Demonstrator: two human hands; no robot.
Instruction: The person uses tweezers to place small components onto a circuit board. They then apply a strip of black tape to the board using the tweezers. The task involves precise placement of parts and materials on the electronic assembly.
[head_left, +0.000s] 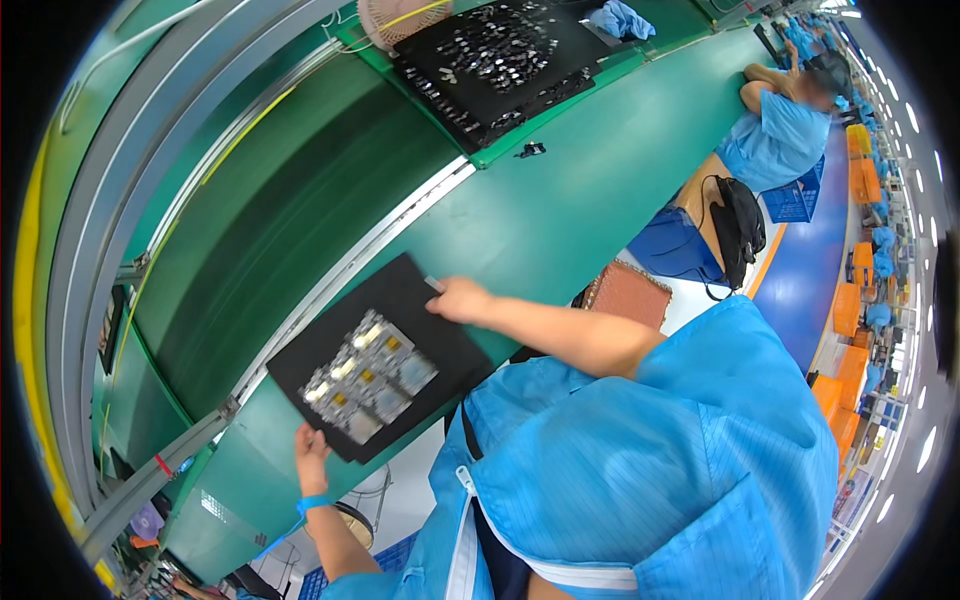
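Observation:
In front of me a flat black mat (408,290) lies slanted on the green worktop. Near its middle sit several flat metallic pieces (370,375), silvery with small yellow patches, close together in rows. My left hand (311,460), with a blue band at the wrist, grips the mat's near-left edge, fingers curled at the rim. At the far-right side of the mat, my right hand (462,300) is closed, its fingertips pinching a small pale piece (434,285) over the mat's edge. The kind of that piece is too small to tell.
A dark green conveyor belt (300,200) runs beyond a metal rail (370,250). Farther off, a black tray (420,60) carries many small shiny parts; a small black part (530,150) lies nearby. A co-worker (780,130) sits to the right, beside a black bag (738,225).

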